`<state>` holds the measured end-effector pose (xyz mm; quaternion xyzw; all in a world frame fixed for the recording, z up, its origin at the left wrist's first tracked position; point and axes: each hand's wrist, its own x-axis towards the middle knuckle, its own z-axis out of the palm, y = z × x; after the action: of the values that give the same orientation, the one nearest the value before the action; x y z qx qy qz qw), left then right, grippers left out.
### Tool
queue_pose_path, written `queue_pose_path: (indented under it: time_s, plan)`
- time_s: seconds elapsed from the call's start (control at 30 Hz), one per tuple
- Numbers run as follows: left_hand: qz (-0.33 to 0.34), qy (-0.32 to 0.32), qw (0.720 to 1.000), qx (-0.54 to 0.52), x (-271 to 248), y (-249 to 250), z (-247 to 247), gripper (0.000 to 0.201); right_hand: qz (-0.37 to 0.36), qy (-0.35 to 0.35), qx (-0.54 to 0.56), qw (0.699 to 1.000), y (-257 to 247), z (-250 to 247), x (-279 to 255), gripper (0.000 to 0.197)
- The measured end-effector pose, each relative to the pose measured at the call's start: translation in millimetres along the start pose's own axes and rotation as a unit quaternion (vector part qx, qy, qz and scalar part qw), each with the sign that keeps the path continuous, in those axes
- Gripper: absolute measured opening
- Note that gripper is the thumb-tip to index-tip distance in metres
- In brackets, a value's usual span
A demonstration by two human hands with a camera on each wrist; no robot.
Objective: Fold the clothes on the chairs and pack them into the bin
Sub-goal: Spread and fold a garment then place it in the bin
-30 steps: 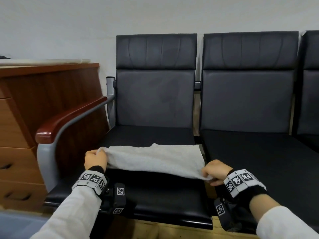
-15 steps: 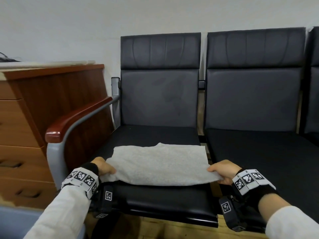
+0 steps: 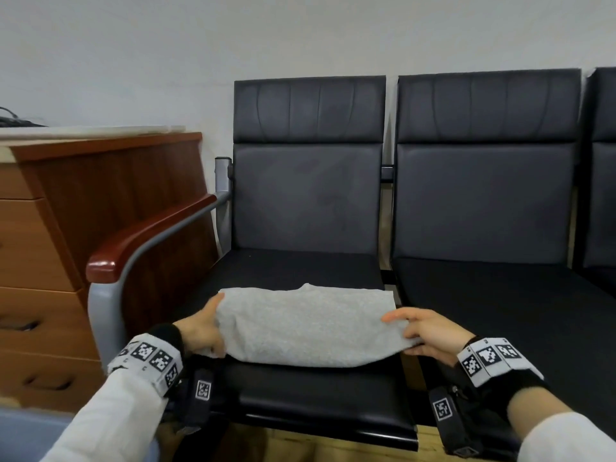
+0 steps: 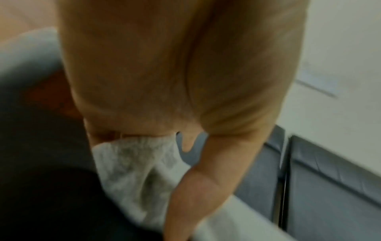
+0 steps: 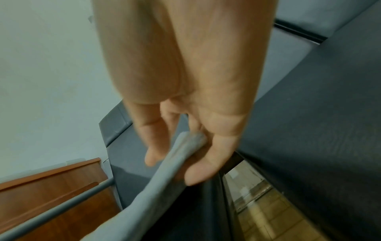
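Observation:
A folded grey garment (image 3: 306, 325) lies across the front half of the left black chair seat (image 3: 300, 405). My left hand (image 3: 201, 330) grips its left end, thumb along the top and fingers tucked underneath. My right hand (image 3: 418, 330) pinches the right end, thumb on top and fingers below. In the right wrist view the grey garment's edge (image 5: 181, 146) runs between the thumb and the fingers (image 5: 208, 161). The left wrist view is blurred but shows bunched grey garment (image 4: 132, 164) under the palm.
A wooden armrest (image 3: 146, 238) on a grey metal frame borders the seat on the left, with a wooden drawer cabinet (image 3: 50, 261) beyond it. A second black chair (image 3: 483, 295) stands on the right. A blue-grey edge (image 3: 23, 435) shows at the lower left corner.
Both hands lowered the lifted edge of the garment toward the seat's front. It now lies as a thicker folded bundle with a hand at each end.

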<state>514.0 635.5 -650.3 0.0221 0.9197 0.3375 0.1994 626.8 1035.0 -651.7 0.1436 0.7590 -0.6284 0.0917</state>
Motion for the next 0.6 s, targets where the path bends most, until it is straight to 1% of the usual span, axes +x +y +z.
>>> queue_pose_path:
  time_s: [0.03, 0.07, 0.1, 0.13, 0.17, 0.2, 0.23, 0.27, 0.3, 0.33, 0.37, 0.4, 0.43, 0.47, 0.53, 0.6]
  plan:
    - [0.004, -0.019, 0.998, 0.064, -5.3, 2.8, 5.9, 0.116, -0.004, -0.026, -0.041, 0.999, 0.9, 1.2, -2.1, 0.040]
    - [0.004, -0.017, 0.995, 0.102, -4.0, 1.5, 10.3, 0.105, -0.006, -0.043, -0.098, 0.994, 3.4, 2.5, -3.2, 0.041]
    - [-0.003, -0.011, 0.993, 0.115, -5.5, 0.9, 12.6, 0.096, -0.011, -0.052, -0.154, 0.987, 6.3, 4.5, -4.5, 0.043]
    - [0.002, -0.002, 0.994, 0.109, -6.7, 1.2, 13.0, 0.088, -0.019, -0.041, -0.205, 0.978, 9.5, 4.8, -3.8, 0.041]
    - [0.009, 0.021, 0.994, 0.109, -8.6, -0.8, 10.7, 0.080, -0.038, -0.009, -0.238, 0.970, 11.4, 4.5, -2.8, 0.036]
    - [0.029, 0.055, 0.991, 0.119, -12.4, -3.3, 8.6, 0.070, -0.064, 0.037, -0.250, 0.966, 12.1, 2.3, -2.1, 0.030]
    - [0.051, 0.087, 0.985, 0.142, -20.3, -0.1, 3.5, 0.058, -0.091, 0.088, -0.235, 0.964, 9.1, -2.7, -2.9, 0.026]
    - [0.082, 0.114, 0.975, 0.171, -26.3, 2.8, -4.4, 0.044, -0.115, 0.133, -0.197, 0.964, 2.9, -7.6, -5.5, 0.023]
    - [0.115, 0.116, 0.966, 0.200, -33.8, 9.1, -15.9, 0.029, -0.139, 0.176, -0.161, 0.961, -6.7, -13.1, -7.3, 0.019]
    - [0.147, 0.102, 0.963, 0.202, -43.6, 18.0, -29.8, 0.015, -0.165, 0.215, -0.141, 0.952, -20.4, -18.6, -11.0, 0.014]
    - [0.175, 0.090, 0.963, 0.183, -53.1, 29.5, -45.9, 0.014, -0.188, 0.246, -0.131, 0.942, -35.8, -25.0, -13.3, 0.010]
    - [0.191, 0.094, 0.964, 0.158, -63.9, 42.8, -62.7, 0.017, -0.209, 0.270, -0.126, 0.931, -51.1, -31.6, -15.4, 0.008]
    - [0.195, 0.109, 0.966, 0.130, -73.0, 56.3, -77.8, 0.016, -0.227, 0.286, -0.122, 0.923, -66.5, -38.0, -17.4, 0.009]
    - [0.184, 0.127, 0.969, 0.103, -80.2, 69.3, -90.7, 0.011, -0.233, 0.297, -0.121, 0.918, -79.7, -43.6, -18.5, 0.013]
    - [0.123, 0.141, 0.980, 0.074, -88.2, 87.3, -106.2, 0.011, -0.207, 0.301, -0.123, 0.923, -96.9, -50.8, -18.5, 0.024]
    - [0.054, 0.114, 0.988, 0.088, -90.1, 98.5, -111.5, 0.014, -0.161, 0.291, -0.139, 0.933, -104.5, -51.9, -15.7, 0.028]
